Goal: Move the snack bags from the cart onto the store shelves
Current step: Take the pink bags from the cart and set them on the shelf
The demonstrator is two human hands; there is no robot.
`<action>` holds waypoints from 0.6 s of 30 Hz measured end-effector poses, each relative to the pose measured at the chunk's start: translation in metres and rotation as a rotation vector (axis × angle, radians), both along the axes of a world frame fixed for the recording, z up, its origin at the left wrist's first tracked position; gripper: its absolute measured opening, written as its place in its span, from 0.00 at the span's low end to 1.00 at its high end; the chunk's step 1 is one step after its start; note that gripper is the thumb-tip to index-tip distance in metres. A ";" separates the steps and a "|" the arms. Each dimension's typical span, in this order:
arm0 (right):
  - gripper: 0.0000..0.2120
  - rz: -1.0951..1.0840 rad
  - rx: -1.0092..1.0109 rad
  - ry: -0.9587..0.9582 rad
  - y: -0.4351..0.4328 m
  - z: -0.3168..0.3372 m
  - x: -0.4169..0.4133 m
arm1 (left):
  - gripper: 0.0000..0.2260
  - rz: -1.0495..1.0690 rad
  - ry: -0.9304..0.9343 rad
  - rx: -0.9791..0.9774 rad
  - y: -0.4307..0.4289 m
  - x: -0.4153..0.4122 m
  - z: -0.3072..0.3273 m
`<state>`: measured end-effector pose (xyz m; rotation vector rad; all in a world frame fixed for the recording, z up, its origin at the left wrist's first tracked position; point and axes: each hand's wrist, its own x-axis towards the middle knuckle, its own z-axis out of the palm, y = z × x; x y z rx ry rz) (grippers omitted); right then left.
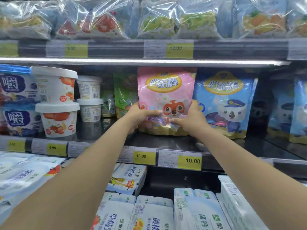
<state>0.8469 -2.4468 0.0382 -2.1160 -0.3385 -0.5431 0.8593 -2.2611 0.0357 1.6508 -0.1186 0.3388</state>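
Pink snack bag (166, 100): standing upright on the middle shelf (166, 141), its base resting on the dark shelf deck, between a green bag and a blue bag; its top edge is reaching up to the lit strip under the shelf above.
Left hand (141, 116): gripping the bag's lower left edge, thumb lying across the front, the other fingers going behind the bag and out of sight.
Right hand (191, 120): gripping the lower right corner, thumb pressing on the front, remaining fingers hidden behind the pouch.
Green bag (125, 93): sitting just left of the pink one, partly covered by it and by the left hand.
Blue bag (222, 103): standing just to the right, its left edge tucked behind the pink bag.
Tubs (56, 100): stacking two high at the left, a smaller pair behind.
Top shelf packs (149, 19): showing blurred under glare, contents hard to read.
Price tags (179, 158): reading 10.00; those further left are too blurred to make out.
Lower cartons (166, 211): being cut off by the bottom edge.
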 end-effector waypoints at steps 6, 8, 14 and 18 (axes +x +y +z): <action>0.46 0.036 0.085 0.040 0.009 -0.003 0.004 | 0.48 0.028 -0.047 0.077 -0.005 0.003 -0.003; 0.48 0.022 0.080 0.073 0.008 -0.006 0.006 | 0.52 0.048 -0.031 0.075 -0.006 0.005 -0.004; 0.45 0.042 0.119 0.113 0.008 -0.012 0.009 | 0.56 0.095 -0.024 0.040 -0.006 0.011 -0.007; 0.47 0.040 0.130 0.111 0.011 -0.013 0.010 | 0.52 0.083 -0.007 -0.003 -0.006 0.006 -0.007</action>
